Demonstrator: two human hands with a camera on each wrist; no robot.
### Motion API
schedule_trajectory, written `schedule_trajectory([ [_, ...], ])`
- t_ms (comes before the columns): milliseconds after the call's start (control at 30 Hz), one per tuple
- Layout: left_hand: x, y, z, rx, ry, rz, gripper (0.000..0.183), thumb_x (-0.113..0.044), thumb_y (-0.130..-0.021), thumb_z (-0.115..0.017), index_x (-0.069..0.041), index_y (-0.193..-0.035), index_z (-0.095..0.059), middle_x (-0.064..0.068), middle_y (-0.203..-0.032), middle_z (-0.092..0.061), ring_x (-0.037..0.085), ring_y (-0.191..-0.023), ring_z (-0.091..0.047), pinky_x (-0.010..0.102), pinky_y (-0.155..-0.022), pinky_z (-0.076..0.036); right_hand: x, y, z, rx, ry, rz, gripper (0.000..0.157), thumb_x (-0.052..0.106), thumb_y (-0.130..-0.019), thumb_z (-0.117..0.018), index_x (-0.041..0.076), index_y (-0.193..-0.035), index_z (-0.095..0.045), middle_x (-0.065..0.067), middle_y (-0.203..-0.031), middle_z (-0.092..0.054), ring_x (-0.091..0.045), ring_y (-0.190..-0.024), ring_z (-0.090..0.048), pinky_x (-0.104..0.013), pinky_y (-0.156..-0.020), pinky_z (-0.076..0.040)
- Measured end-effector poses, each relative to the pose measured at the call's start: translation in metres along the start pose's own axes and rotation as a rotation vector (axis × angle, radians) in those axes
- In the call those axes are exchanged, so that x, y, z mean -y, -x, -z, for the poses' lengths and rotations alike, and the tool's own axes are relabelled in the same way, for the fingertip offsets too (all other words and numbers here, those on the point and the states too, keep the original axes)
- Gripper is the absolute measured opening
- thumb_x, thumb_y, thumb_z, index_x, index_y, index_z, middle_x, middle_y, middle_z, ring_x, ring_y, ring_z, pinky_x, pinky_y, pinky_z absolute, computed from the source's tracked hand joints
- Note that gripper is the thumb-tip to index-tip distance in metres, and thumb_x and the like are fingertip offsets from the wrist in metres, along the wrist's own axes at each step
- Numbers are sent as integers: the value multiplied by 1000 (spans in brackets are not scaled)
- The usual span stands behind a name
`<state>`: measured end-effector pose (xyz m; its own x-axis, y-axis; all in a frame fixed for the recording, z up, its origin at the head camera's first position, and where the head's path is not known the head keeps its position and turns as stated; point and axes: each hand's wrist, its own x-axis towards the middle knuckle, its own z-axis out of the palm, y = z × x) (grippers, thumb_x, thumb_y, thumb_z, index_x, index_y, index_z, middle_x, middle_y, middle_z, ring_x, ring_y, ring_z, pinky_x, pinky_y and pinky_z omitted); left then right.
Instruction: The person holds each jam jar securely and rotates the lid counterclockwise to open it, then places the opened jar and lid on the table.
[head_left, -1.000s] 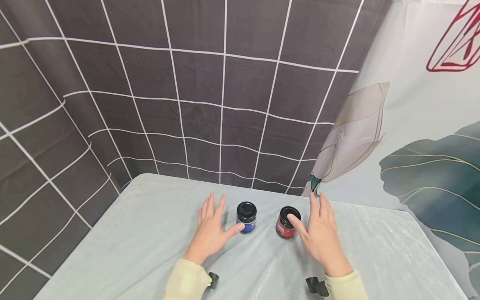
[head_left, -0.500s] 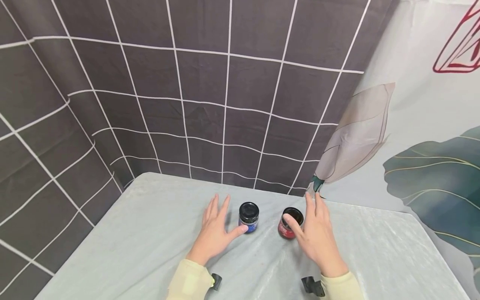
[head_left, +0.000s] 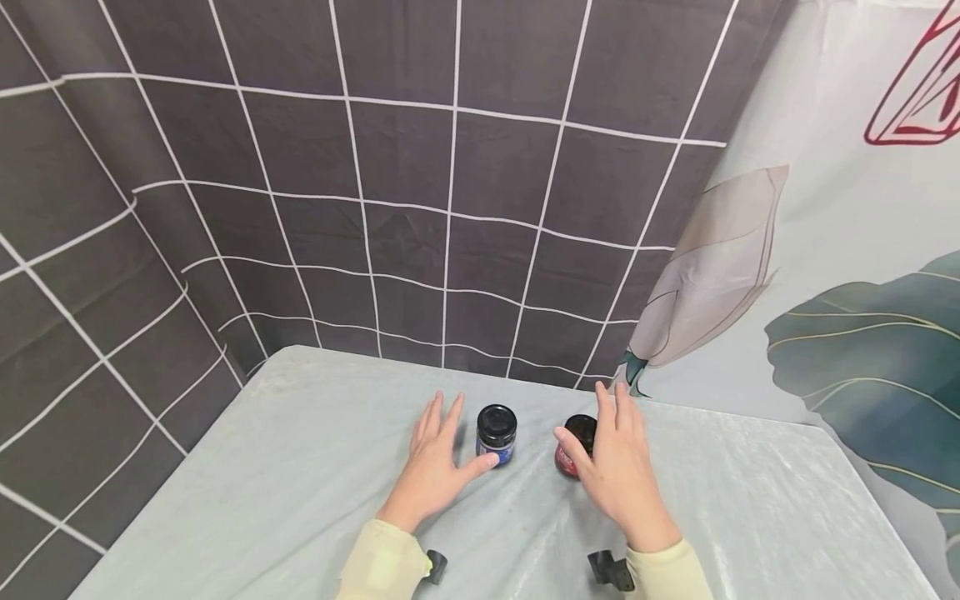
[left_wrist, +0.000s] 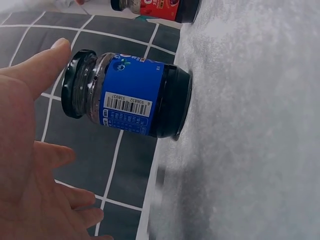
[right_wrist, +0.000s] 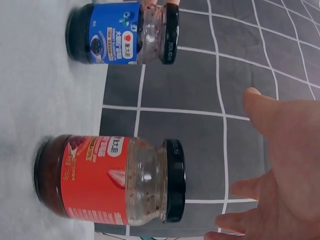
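Two glass jars of jam with black lids stand upright on the cloth-covered table. The blue-labelled jar (head_left: 496,429) is left of the red-labelled jar (head_left: 567,460), with a gap between them. My left hand (head_left: 429,479) is spread beside the blue jar, its thumb overlapping the label in the head view. In the left wrist view, air shows between that thumb and the lid of the blue jar (left_wrist: 127,95). My right hand (head_left: 618,471) is held over the right side of the red jar, partly covering it. The right wrist view has its fingers apart from the red jar (right_wrist: 105,180).
A pale grey cloth (head_left: 300,467) covers the table. Behind it hangs a dark curtain (head_left: 405,242) with a white grid. At the right is a white hanging (head_left: 817,200) with leaf prints. Black wrist cameras (head_left: 611,571) sit at both sleeves.
My right hand has moved left, covering more of the red jar. The left hand has shifted slightly right and stays beside the blue jar. Both jars stand where they were.
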<state>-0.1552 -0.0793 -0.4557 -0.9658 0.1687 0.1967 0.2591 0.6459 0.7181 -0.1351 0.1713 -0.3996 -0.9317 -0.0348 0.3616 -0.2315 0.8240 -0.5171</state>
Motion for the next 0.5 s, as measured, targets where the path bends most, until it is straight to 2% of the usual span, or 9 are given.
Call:
schedule_trajectory([
  [500,2,-3,-5,9,25,8,99,-60,-84,-72,-14,-160,-27,23,-165,-12,44,-151,-11,63,-118,-16,9,-1,-13,-9,-5,32,80,34,-96,-66,-11,-150,-29,-39,-156,-19,-54,-143,-20,-65,-114,-20],
])
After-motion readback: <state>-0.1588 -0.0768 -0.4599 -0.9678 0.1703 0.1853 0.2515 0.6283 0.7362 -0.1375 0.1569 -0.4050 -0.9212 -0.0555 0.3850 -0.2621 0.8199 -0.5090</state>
